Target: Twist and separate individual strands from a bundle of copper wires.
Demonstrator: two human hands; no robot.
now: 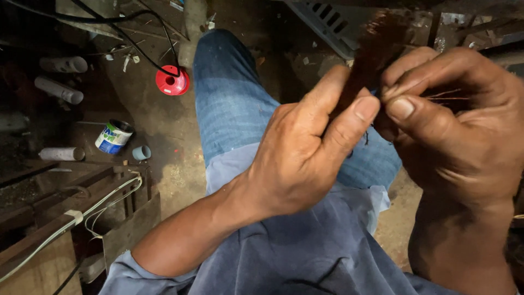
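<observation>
Both hands are raised close to the camera above my lap. My left hand pinches a bundle of thin reddish-brown wire strands between thumb and fingers; the bundle rises blurred towards the top of the view. My right hand grips the same bundle from the right, thumb pressed against the left thumb, with a few fine strands showing between its fingers. Below the hands are my blue-jeans leg and grey-blue shirt.
On the dirty floor at left lie a red spool with a black cable, a small tin can, short white pipe pieces and a small pipe fitting. A wooden frame with white wires stands lower left. A grey crate sits at the top.
</observation>
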